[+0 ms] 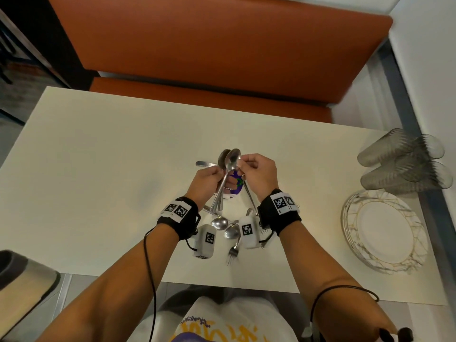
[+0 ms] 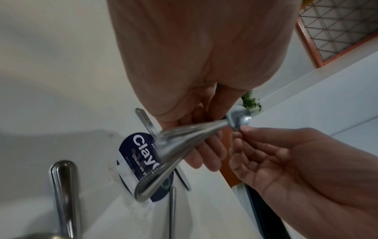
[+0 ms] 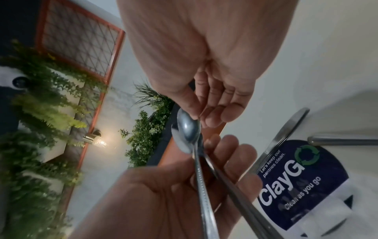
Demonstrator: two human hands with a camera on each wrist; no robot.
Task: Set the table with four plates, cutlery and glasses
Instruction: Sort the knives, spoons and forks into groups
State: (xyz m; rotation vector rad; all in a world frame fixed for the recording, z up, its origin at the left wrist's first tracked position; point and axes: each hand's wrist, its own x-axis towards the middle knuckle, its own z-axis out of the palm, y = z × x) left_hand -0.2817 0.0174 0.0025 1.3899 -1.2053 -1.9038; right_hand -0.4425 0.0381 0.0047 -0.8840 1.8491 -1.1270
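Both hands up over the middle of the white tabletop. Left hand fingers curled round the handles of a bunch of spoons, bowls pointing away from the person, handles angling down toward the wrist; at least two bowls show in the head view, exact count can't tell, motion blur in the left wrist view. Right hand pinches the edge of the top spoon bowl between thumb and fingertips, other fingers loosely curled. Under the hands a dark blue sticker reading "ClayGo / Clean as you go" is stuck on the tabletop, a knife lying across its edge. More loose cutlery near the person's edge: two spoons and a fork with tines toward the person, partly hidden by the wrist cameras. Stack of plates, white with gold-line pattern, at the right edge of the tabletop. Just beyond it, clear ribbed glasses lying on their sides, touching each other. Orange bench seat on the far side of the tabletop.
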